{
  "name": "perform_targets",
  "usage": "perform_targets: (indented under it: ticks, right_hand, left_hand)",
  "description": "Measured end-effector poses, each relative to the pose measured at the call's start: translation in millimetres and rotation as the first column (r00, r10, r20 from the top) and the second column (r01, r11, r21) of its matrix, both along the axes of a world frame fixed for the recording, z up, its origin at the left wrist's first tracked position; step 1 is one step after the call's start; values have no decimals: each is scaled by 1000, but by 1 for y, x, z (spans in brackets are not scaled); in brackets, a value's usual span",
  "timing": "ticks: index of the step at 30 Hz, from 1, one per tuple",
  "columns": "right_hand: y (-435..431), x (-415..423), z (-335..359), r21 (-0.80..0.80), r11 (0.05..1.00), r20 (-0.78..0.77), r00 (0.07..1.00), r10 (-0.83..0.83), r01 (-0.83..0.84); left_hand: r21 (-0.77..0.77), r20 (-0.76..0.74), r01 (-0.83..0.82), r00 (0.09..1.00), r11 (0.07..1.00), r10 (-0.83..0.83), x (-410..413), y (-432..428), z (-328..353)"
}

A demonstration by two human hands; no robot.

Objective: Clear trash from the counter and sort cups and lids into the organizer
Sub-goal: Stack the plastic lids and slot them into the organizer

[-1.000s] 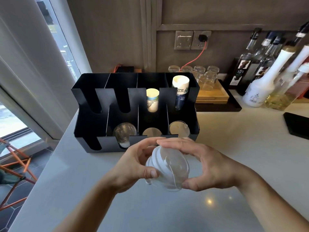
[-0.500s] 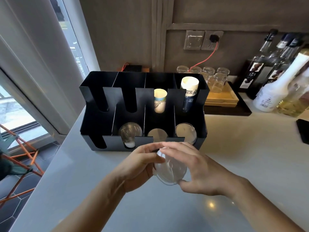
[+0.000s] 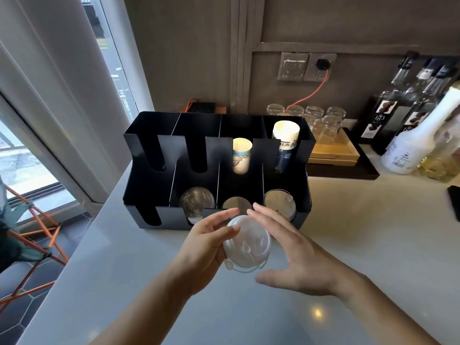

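Note:
A stack of clear plastic lids (image 3: 247, 247) is held on edge just above the counter, in front of the black organizer (image 3: 149, 190). My left hand (image 3: 206, 245) grips the stack from the left, thumb on its face. My right hand (image 3: 293, 255) is beside it on the right, fingers spread and off the lids. The organizer's front row holds clear lids (image 3: 196, 201), a lid stack (image 3: 235, 204) and white lids (image 3: 278, 202). Its back row holds a small paper cup (image 3: 241, 155) and a taller paper cup stack (image 3: 285, 143).
The organizer's left slots hold nothing. Behind it are upturned glasses (image 3: 328, 125) on a wooden tray (image 3: 333, 153). Syrup bottles (image 3: 408, 145) stand at the right, and a dark object (image 3: 454, 202) lies at the right edge. The counter edge drops off at the left beside the window.
My right hand has let go of the lid stack and opened. The stack has turned face-up in my left hand, a little closer to the organizer.

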State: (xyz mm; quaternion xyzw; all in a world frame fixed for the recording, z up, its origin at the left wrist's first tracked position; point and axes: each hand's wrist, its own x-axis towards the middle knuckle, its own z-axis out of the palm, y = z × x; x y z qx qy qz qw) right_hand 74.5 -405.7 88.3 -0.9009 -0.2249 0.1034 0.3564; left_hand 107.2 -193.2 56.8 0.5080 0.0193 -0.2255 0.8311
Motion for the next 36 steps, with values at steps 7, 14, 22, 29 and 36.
perform_targets:
  ticks: [7,14,22,29,36]
  right_hand:
    - [28,4,-9,-168,984,259,966,-19,64]
    - [26,15,13,-179,981,338,941,-9,74]
    - [23,68,54,-246,959,351,935,-46,140]
    - [36,99,44,-384,902,352,934,-57,199]
    - [46,117,31,-488,834,345,935,-85,256]
  left_hand:
    - [-4,68,35,997,999,-35,-10,-3,4]
    - [116,204,-35,979,993,11,-23,15,9]
    - [839,505,-524,654,144,-563,-23,66,-55]
    - [826,466,-563,711,-29,-527,-17,80,-94]
    - [831,440,-552,734,-75,-518,-15,84,-110]
